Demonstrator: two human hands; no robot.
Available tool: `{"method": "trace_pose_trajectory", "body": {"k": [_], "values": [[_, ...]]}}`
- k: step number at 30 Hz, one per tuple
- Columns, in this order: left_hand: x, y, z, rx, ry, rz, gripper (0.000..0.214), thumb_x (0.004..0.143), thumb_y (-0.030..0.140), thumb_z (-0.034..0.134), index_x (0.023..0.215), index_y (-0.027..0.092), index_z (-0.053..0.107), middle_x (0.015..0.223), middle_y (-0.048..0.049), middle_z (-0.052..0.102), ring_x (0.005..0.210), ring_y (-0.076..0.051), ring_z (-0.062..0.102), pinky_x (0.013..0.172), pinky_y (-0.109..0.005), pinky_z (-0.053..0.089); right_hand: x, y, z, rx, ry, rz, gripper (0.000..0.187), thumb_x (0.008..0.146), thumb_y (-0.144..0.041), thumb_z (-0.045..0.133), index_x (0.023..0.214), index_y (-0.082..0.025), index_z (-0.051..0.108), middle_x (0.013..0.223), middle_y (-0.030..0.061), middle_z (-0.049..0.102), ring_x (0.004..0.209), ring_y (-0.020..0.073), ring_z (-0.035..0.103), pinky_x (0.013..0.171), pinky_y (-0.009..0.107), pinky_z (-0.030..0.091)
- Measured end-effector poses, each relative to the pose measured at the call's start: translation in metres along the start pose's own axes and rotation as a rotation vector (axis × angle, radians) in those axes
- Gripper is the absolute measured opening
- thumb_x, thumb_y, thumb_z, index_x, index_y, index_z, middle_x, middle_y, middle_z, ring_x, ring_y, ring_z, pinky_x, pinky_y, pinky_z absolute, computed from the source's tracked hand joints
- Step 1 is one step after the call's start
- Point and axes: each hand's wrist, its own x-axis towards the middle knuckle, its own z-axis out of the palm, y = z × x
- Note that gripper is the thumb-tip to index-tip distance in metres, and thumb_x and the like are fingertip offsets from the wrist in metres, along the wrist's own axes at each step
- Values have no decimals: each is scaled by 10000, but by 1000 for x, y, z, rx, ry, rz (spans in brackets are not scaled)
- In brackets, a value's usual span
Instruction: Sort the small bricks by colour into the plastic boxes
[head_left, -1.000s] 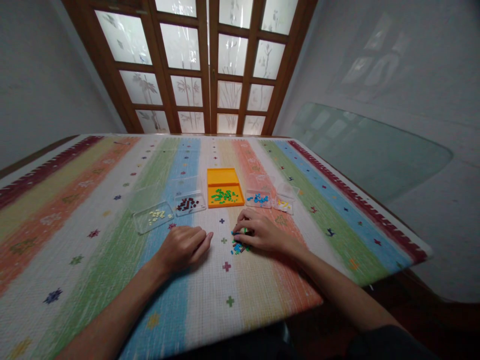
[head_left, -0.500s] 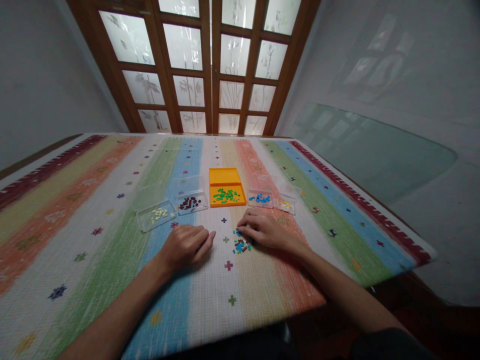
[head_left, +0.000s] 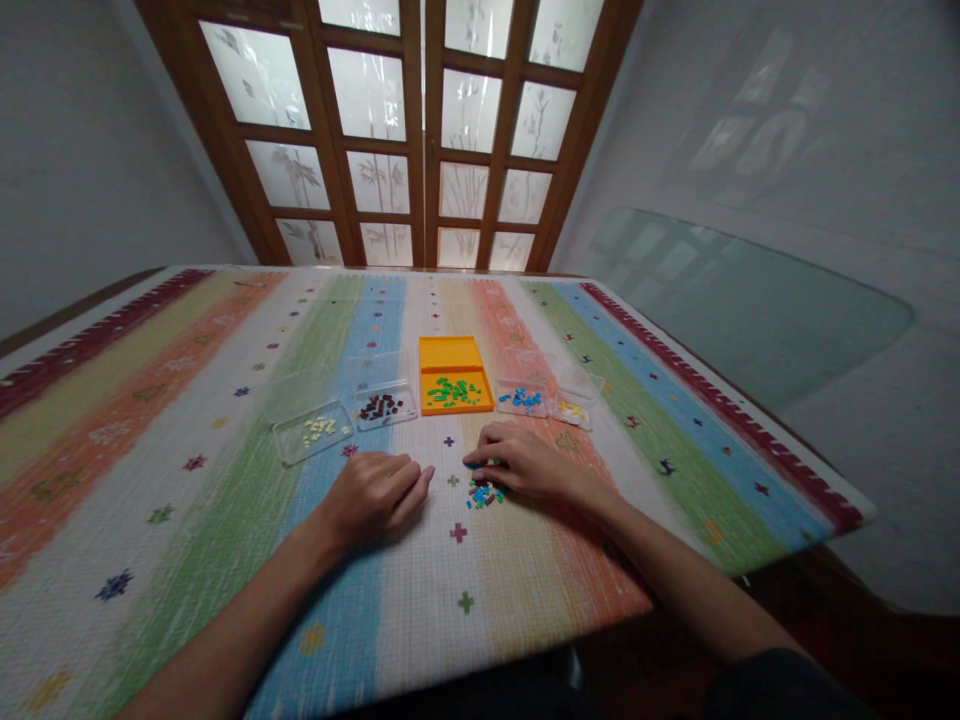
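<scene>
One change | right hand (head_left: 525,462) edged left over pieces (head_left: 484,494) | left hand (head_left: 373,492) unmoved

Dim room, backlit by frosted door panes (head_left: 465,110); edges bend outward.

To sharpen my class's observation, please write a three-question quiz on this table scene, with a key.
1. True or false: the orange tray holds green pieces.
2. How many clear boxes stand in the row with the tray?
3. The right hand has its fingers at: A the tray; B the loose mixed pile; C a clear box.
Key: 1 true. 2 four, two on each side. 3 B.
</scene>
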Motion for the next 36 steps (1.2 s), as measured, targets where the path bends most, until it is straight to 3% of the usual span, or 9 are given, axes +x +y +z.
{"method": "trace_pose_trajectory", "body": {"k": [10, 16, 22, 31, 36], "values": [[-1, 0, 0, 12, -21, -5, 402, 1012, 174, 439, 615, 194, 501, 512, 33, 480, 429, -113, 405, 454, -304, 312, 0, -2, 7, -3, 89, -41, 101, 938, -185, 654, 925, -174, 753, 862, 70, 671, 780, 164, 572, 700, 292, 391], [-2, -1, 2, 9, -20, 1, 414, 1021, 178, 425, 612, 197, 488, 502, 36, 474, 417, -113, 405, 450, -303, 298, 1, -16, 3, -169, 9, -25, 124, 898, -82, 585, 888, -181, 658, 867, 55, 644, 771, 172, 523, 678, 303, 324], [-1, 1, 4, -15, -34, -11, 413, 1019, 177, 426, 611, 196, 488, 498, 36, 477, 414, -111, 403, 449, -298, 302, 4, -25, 6, -287, -65, -19, 186, 782, -47, 569, 915, -177, 578, 935, 97, 633, 828, 217, 512, 726, 339, 339], [-3, -1, 7, -34, -34, -4, 433, 1030, 192, 407, 603, 197, 481, 493, 35, 472, 409, -111, 390, 454, -311, 290, 5, -27, 7, -282, -99, 13, 190, 780, -27, 527, 898, -176, 541, 919, 103, 629, 824, 214, 495, 736, 333, 351], [-2, -1, 7, -40, -28, -5, 438, 1034, 191, 402, 603, 196, 476, 491, 36, 470, 406, -108, 386, 458, -310, 287, 5, -26, 6, -203, -52, 12, 196, 768, -22, 531, 878, -185, 525, 898, 84, 617, 823, 203, 499, 729, 311, 358]]}}
